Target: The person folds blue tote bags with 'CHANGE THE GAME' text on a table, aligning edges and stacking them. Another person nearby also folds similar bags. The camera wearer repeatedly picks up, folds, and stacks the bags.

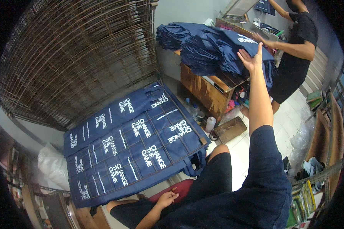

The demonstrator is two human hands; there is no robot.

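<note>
In the head view, the right hand [251, 60] is spread wide at upper right, near a floppy, crinkly pile of blue cloth bags [206, 49] on a scuffed wooden table [198, 84]. The left hand [166, 199], at bottom middle, curls loosely; I can't tell if it holds anything. Part looks done: flat printed bags [107, 110] lie left of middle, crossed by thin wires. The pile seems left. Tall, rusty wire racks [84, 57] fill the upper left.

The light is uneven: the white floor [237, 173] glares almost to blankness, while the wire racks [76, 57] sit in brownish gloom. Print on the navy bags [133, 144] stays fairly legible. The fisheye view bows straight edges, blackens the corners, and leaves the shelving [57, 208] along the lower-left rim soft. The light source is out of view.
</note>
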